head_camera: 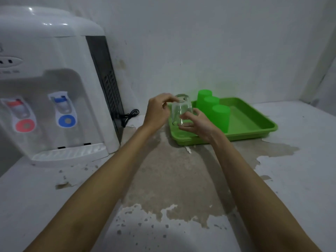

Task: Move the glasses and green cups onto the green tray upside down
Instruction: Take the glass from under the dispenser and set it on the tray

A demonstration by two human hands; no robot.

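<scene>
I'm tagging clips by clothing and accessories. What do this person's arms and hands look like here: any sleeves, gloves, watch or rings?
Both arms are bare from the lower frame edge to the wrists, with no sleeves in view. The left hand and right hand have no gloves. No watch, bracelet or ring shows on either. The image is too soft to judge finer details such as nails.

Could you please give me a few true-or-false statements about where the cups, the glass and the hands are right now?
1. Three green cups stand upside down on the green tray. True.
2. The clear glass is held base up over the tray's left end. True.
3. Only the right hand touches the glass. False: the left hand touches it too.
4. The water dispenser stands right of the tray. False: it stands left.
</scene>
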